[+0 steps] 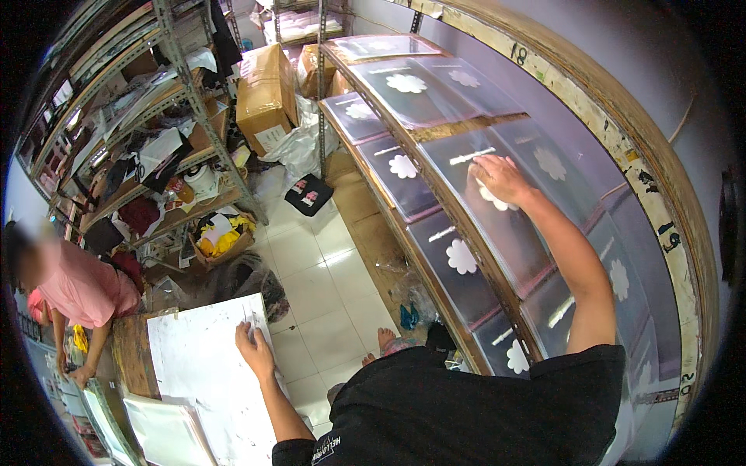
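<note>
My right hand [503,180] reaches to the shelf at the right and lies over a clear plastic sheet [519,241], partly covering its white flower shape. Its fingers are stretched out over the sheet beside a short white strip; I cannot tell whether they press on it. My left hand [255,351] is at the right edge of a large white board [198,342], fingers loosely extended and apart. Similar sheets with white flowers, such as the upper sheet [420,101] and the lower-tier sheet [443,287], lie in rows along two shelf tiers.
A wooden-edged shelf [435,167] runs along my right side. At the left, a person in a pink shirt [89,283] leans by the table. A stack of clear sheets [167,431] lies near the board. Cluttered racks [183,78], cardboard boxes [264,93] and a black folded cloth [308,194] stand beyond.
</note>
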`<state>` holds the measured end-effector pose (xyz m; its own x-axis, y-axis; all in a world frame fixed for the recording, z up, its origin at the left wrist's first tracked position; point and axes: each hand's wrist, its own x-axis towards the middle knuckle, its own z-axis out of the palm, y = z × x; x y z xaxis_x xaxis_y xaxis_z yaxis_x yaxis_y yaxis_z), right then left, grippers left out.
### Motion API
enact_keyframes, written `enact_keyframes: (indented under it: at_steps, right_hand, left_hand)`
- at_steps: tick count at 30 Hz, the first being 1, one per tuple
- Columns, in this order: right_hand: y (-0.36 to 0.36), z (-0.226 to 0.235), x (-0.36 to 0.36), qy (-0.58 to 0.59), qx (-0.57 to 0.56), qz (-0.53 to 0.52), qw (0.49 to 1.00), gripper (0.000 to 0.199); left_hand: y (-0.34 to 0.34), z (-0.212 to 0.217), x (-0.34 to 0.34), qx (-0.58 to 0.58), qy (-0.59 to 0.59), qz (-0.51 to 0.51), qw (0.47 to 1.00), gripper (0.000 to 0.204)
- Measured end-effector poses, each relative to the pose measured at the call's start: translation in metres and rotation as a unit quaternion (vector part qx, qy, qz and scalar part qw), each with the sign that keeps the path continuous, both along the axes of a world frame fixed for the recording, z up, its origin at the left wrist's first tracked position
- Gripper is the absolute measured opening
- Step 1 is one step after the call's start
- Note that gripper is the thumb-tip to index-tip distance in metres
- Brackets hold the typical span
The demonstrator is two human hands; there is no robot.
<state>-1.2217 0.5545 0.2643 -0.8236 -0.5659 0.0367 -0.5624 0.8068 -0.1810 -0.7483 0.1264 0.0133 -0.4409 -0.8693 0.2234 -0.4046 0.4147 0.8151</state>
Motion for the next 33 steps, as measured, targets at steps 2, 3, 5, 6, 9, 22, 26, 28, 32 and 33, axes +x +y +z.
enact_keyframes:
  at_steps: [2,3,5,6,9,22,26,28,32,33]
  right_hand:
    - [-0.009,0.008,-0.009,0.005,-0.045,0.008,0.999,0.064]
    - [-0.016,0.006,-0.011,0.034,-0.065,0.002,0.997,0.059]
    - [-0.029,-0.005,-0.021,0.075,-0.082,0.005,0.994,0.060]
    - [-0.035,-0.009,-0.025,0.095,-0.090,0.006,0.991,0.061]
    - [-0.057,-0.019,-0.032,0.142,-0.072,0.015,0.987,0.061]
    - [-0.036,-0.065,-0.082,0.074,-0.011,0.021,0.997,0.070]
    - [-0.047,-0.058,-0.087,0.025,0.021,0.003,0.999,0.075]
    - [-0.049,-0.060,-0.088,0.007,0.021,0.001,1.000,0.078]
    - [-0.059,-0.049,-0.076,-0.006,0.048,-0.018,0.999,0.083]
    - [-0.060,-0.047,-0.074,-0.005,0.050,-0.022,0.998,0.083]
  left_hand:
    - [0.010,0.008,0.011,-0.005,-0.010,-0.010,1.000,0.033]
    - [0.015,0.012,0.017,0.017,0.002,-0.003,1.000,0.033]
    - [0.024,0.019,0.029,0.060,0.025,0.009,0.998,0.032]
    - [0.029,0.021,0.034,0.059,0.028,0.018,0.998,0.032]
    - [0.038,0.023,0.055,0.047,0.029,0.049,0.997,0.030]
    - [0.075,0.026,0.109,-0.145,-0.109,0.147,0.972,0.031]
    - [0.085,0.029,0.109,-0.155,-0.129,0.162,0.966,0.034]
    - [0.088,0.030,0.108,-0.162,-0.130,0.174,0.962,0.034]
    - [0.086,0.030,0.104,-0.170,-0.138,0.184,0.958,0.034]
    - [0.085,0.031,0.105,-0.174,-0.144,0.185,0.956,0.034]
